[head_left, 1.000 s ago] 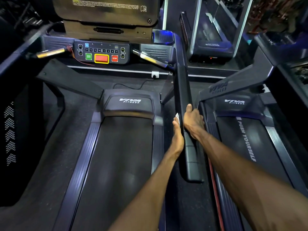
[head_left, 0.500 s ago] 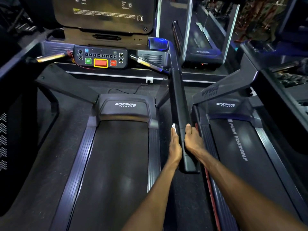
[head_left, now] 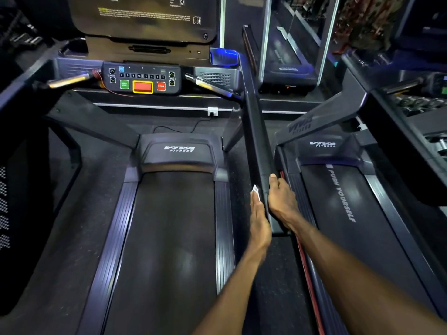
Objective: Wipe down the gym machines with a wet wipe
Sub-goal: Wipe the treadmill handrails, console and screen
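While both hands slid nearer handrail (head_left: 254, 131) end | left hand (head_left: 258, 221) flat, pressing wipe (head_left: 256, 191) | right hand (head_left: 283, 201) gripping rail

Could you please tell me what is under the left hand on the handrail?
A white wet wipe peeks out past the left hand, pressed against the handrail side. The rest of the wipe is covered by the hand.

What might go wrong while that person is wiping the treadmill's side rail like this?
The wet wipe shows only as a small bit at the left hand's fingertips, so it could slip out against the handrail. The right hand grips near the rail's end and might slide off it. A damp rail could be slippery for the next user.
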A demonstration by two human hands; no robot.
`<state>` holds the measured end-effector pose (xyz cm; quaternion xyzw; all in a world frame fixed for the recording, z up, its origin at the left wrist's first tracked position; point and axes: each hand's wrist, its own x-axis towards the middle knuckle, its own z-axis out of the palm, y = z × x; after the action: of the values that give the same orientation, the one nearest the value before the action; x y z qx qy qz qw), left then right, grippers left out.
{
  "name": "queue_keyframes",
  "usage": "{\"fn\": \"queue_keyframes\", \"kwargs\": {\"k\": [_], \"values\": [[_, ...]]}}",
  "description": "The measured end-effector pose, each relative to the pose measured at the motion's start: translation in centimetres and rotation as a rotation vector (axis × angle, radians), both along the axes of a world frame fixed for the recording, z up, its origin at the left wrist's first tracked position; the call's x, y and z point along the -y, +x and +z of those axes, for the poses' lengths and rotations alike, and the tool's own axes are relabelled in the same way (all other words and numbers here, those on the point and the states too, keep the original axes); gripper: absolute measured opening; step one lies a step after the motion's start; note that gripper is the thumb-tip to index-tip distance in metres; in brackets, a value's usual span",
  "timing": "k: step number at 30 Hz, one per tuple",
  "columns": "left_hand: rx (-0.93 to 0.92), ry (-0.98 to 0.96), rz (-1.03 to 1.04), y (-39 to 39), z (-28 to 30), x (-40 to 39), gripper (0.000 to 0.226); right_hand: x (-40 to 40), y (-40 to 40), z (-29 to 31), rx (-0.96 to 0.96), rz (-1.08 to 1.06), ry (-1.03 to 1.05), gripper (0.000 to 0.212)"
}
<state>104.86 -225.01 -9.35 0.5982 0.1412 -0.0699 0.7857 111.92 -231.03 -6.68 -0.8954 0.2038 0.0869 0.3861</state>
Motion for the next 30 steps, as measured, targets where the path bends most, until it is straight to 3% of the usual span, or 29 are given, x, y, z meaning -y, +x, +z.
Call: {"fn": "queue_keyframes", "kwargs": {"k": [3, 7, 10, 13, 17, 20, 24, 30], "values": [[0.11, -0.006, -0.003, 0.2, 1.8, 0.1, 0.046, 0.1, 0.1, -0.1, 0.011, -0.009, 0.007, 0.061], [0.086, -0.025, 0.017, 3.1, 1.4, -0.3, 0.048, 0.1, 0.1, -0.3, 0.024, -0.014, 0.009, 0.061], [0.01, -0.057, 0.028, -0.2, 0.4, 0.0, 0.051, 0.2, 0.1, -0.4, 0.018, -0.013, 0.022, 0.063], [0.056, -0.015, 0.034, -3.6, 0.3, 0.9, 0.048, 0.2, 0.4, -0.6, 0.02, -0.024, 0.031, 0.063], [0.107, -0.019, 0.064, 0.5, 1.3, 0.6, 0.047, 0.3, 0.2, -0.5, 0.004, -0.02, 0.018, 0.063], [-0.043, -0.022, 0.111, 2.5, 0.4, 0.3, 0.053, 0.3, 0.2, -0.5, 0.013, -0.012, 0.018, 0.063], [-0.172, -0.032, 0.128, -1.9, 0.4, 1.4, 0.057, 0.3, 0.6, -0.9, 0.007, -0.008, 0.019, 0.065], [0.014, 0.032, 0.144, -3.0, 1.2, 2.0, 0.049, 0.4, 0.5, -0.9, -0.003, 0.02, 0.012, 0.067]]}}
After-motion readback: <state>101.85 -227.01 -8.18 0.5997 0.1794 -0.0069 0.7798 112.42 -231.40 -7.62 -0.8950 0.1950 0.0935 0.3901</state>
